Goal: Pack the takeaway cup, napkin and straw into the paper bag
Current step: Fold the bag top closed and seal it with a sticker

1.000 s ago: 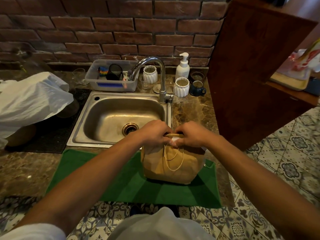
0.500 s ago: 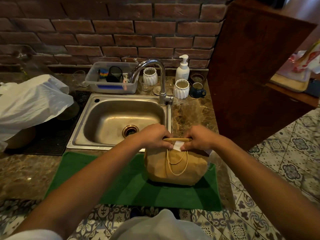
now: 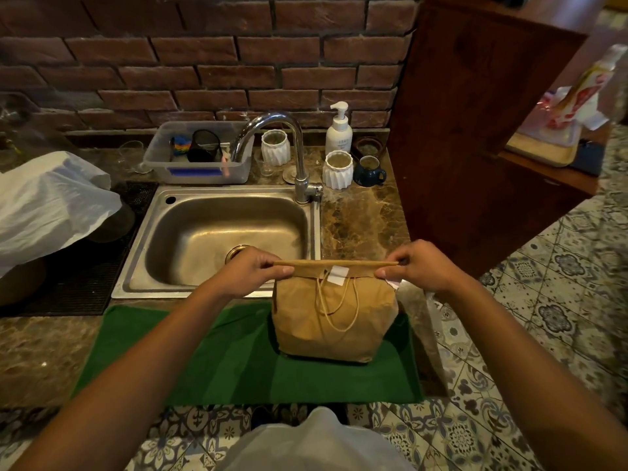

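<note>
A brown paper bag (image 3: 334,317) stands upright on a green mat (image 3: 210,365) at the counter's front. Its top is folded flat into a straight edge, with a small white sticker at the fold and the twine handle hanging down the front. My left hand (image 3: 253,271) pinches the fold's left end and my right hand (image 3: 416,265) pinches its right end. The cup, napkin and straw are not visible; the closed bag hides whatever is inside it.
Behind the bag lies a steel sink (image 3: 217,232) with a tall faucet (image 3: 299,154). A plastic tub (image 3: 200,164), white ribbed cups (image 3: 337,169), a soap pump (image 3: 339,129) and a dark mug (image 3: 369,169) line the back. A white plastic bag (image 3: 47,202) sits left; a wooden cabinet (image 3: 475,130) stands right.
My hands have slid apart from the middle of the bag's top to its two ends, and the top now lies folded flat and stretched straight between them.
</note>
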Demonstrator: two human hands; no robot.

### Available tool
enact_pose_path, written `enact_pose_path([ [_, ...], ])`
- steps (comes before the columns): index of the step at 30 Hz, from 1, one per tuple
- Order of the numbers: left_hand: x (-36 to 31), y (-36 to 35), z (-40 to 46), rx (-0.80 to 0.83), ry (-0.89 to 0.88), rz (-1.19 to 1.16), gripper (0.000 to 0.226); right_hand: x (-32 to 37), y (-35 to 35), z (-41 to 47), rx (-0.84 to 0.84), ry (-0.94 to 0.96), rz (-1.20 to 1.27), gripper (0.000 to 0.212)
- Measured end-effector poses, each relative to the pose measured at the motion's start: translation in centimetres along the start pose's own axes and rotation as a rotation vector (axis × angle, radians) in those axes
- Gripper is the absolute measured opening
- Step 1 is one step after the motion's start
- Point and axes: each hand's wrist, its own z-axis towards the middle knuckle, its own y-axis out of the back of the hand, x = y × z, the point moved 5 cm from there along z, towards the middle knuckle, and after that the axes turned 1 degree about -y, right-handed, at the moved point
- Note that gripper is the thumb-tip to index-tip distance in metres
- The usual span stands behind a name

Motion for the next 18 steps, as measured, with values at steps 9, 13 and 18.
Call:
enact_pose_path([
  [9,-0.4,-3.1,-2.5,-0.411,0.127,-0.374,0.012,-3.7,-2.6,-3.4,-0.263,-0.066,0.438,0.006],
  [13,-1.8,-3.4,-2.6,-0.523,0.104,-0.400,0.013,-3.4,-2.6,-3.5,-0.364,-0.075,0.527,0.011],
  [18,-3.9,-2.3,-2.4,-0.476,0.039,-0.362,0.011,-2.5,-0.8,-4.9,-0.453,-0.072,0.639,0.010],
])
